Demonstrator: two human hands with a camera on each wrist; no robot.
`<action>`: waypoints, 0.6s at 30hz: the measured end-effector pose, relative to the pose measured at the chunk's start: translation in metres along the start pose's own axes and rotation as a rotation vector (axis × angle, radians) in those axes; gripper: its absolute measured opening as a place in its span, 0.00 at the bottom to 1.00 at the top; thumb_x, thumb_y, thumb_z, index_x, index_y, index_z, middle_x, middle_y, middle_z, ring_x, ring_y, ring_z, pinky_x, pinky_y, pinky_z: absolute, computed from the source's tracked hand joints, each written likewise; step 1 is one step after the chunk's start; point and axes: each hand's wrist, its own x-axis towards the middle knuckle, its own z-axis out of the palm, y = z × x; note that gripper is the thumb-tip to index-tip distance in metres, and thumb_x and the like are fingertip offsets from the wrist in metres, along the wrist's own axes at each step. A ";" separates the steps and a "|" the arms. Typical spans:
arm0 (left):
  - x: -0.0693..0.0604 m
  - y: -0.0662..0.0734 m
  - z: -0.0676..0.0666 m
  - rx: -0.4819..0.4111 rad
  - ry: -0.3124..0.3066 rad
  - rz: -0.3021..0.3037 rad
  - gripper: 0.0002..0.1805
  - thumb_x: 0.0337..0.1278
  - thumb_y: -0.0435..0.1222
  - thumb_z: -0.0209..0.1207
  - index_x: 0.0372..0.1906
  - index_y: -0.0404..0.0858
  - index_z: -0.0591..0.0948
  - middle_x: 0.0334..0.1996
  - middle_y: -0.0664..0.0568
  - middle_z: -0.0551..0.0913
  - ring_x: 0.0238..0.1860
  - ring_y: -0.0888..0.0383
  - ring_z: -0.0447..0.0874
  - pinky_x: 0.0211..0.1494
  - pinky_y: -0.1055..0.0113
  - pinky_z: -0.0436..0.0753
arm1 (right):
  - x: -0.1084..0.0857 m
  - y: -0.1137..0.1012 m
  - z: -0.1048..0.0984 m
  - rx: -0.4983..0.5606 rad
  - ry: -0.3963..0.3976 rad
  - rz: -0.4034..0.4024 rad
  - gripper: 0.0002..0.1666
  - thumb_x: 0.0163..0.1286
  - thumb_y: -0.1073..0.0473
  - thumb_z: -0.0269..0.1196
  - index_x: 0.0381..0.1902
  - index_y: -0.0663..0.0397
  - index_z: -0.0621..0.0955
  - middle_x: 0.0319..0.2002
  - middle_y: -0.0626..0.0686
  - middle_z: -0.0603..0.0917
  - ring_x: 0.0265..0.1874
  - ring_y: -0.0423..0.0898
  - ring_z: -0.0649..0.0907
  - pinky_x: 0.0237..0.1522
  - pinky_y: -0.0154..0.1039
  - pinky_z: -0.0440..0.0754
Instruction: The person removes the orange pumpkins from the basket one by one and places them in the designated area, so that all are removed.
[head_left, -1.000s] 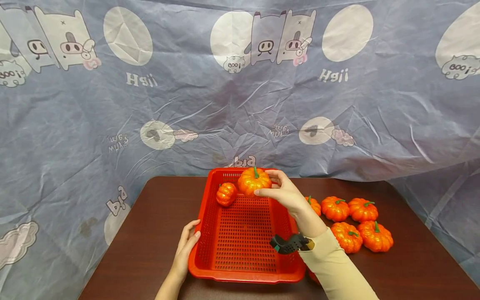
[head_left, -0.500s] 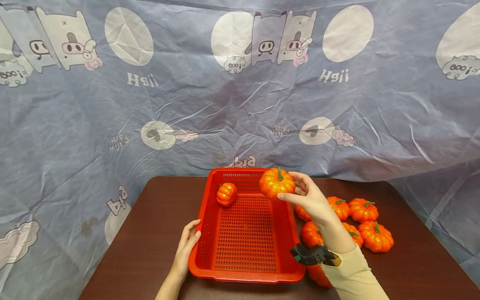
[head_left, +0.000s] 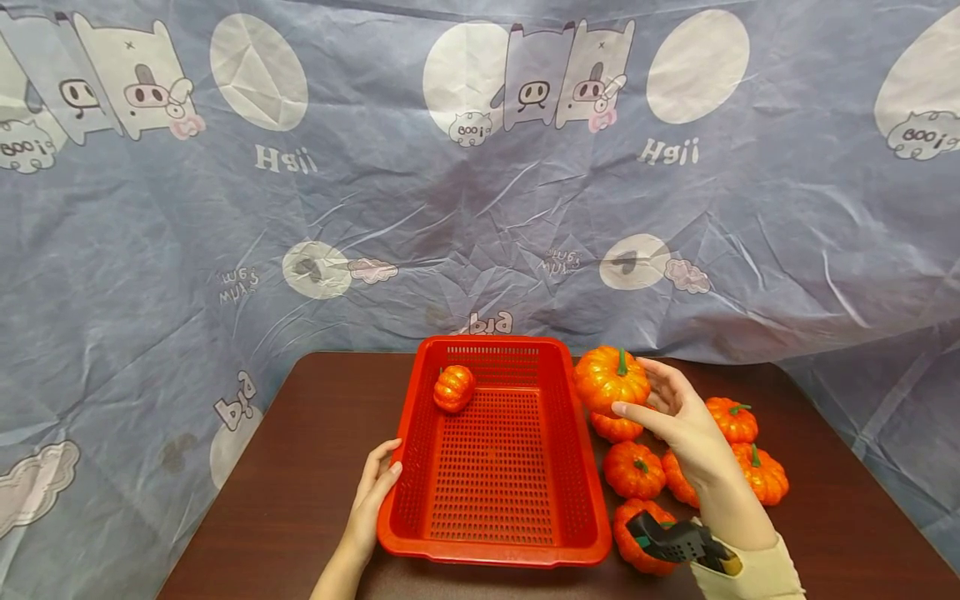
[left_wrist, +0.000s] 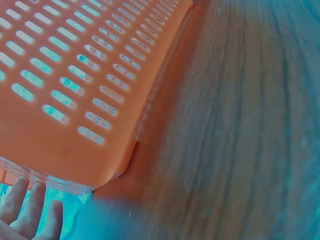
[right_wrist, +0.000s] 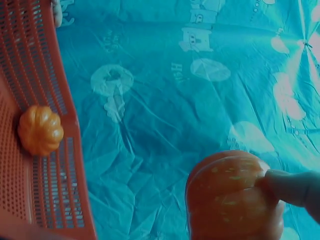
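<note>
A red perforated plastic basket (head_left: pixel 491 554) lies on the table. My left hand (head_left: pixel 371 492) touches the basket's left rim, its fingertips (left_wrist: pixel 37 190) fairly straight against it in the left wrist view. A small orange toy pumpkin (head_left: pixel 453 389) lies tilted inside, near the far left corner. Right of the basket, my right hand (head_left: pixel 686 425) holds another glossy orange pumpkin (head_left: pixel 609 379) in the air, green stem up, between thumb and fingers. In the right wrist view the thumb presses the held pumpkin (right_wrist: pixel 232 200); the other fingers are hidden there.
Several more orange pumpkins (head_left: pixel 633 469) stand on the dark wooden table (head_left: pixel 322 433) right of the basket, partly hidden by the right arm. A grey-blue printed cloth (head_left: pixel 450 192) hangs behind the table's far edge.
My right hand has carried its pumpkin rightward, from above the basket's far part to above the pumpkins beside it. The left hand, the basket and the pumpkin inside have stayed put.
</note>
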 end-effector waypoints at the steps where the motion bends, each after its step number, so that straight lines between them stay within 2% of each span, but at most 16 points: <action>1: 0.000 0.000 0.000 -0.002 -0.001 0.000 0.22 0.71 0.38 0.42 0.65 0.39 0.58 0.55 0.33 0.64 0.51 0.40 0.71 0.47 0.54 0.78 | -0.002 0.002 -0.003 0.007 0.005 0.005 0.42 0.61 0.63 0.65 0.68 0.50 0.58 0.69 0.61 0.52 0.67 0.64 0.51 0.64 0.58 0.49; 8: 0.000 0.000 0.000 0.003 -0.001 0.010 0.22 0.71 0.38 0.42 0.65 0.37 0.58 0.55 0.32 0.64 0.51 0.42 0.72 0.47 0.54 0.78 | -0.011 0.018 -0.022 0.038 0.048 0.057 0.42 0.61 0.64 0.65 0.69 0.42 0.58 0.71 0.61 0.47 0.67 0.65 0.46 0.63 0.61 0.45; 12: 0.001 0.000 0.000 -0.006 -0.001 0.005 0.22 0.71 0.38 0.43 0.65 0.38 0.59 0.55 0.33 0.64 0.51 0.41 0.71 0.47 0.54 0.78 | -0.016 0.029 -0.030 0.034 0.058 0.076 0.44 0.61 0.64 0.65 0.70 0.39 0.57 0.71 0.59 0.46 0.67 0.64 0.46 0.61 0.60 0.48; 15: 0.001 0.000 0.000 -0.007 -0.005 0.007 0.22 0.71 0.38 0.42 0.66 0.38 0.58 0.56 0.33 0.64 0.52 0.40 0.71 0.48 0.54 0.78 | -0.021 0.037 -0.036 0.027 0.063 0.081 0.44 0.62 0.63 0.65 0.70 0.38 0.56 0.71 0.57 0.46 0.67 0.64 0.46 0.61 0.55 0.52; 18: 0.001 -0.001 0.000 0.000 -0.011 0.015 0.22 0.71 0.38 0.42 0.66 0.37 0.58 0.56 0.32 0.64 0.52 0.40 0.71 0.48 0.54 0.78 | -0.025 0.046 -0.040 0.028 0.075 0.070 0.44 0.62 0.64 0.64 0.71 0.40 0.56 0.70 0.55 0.49 0.66 0.60 0.49 0.59 0.44 0.56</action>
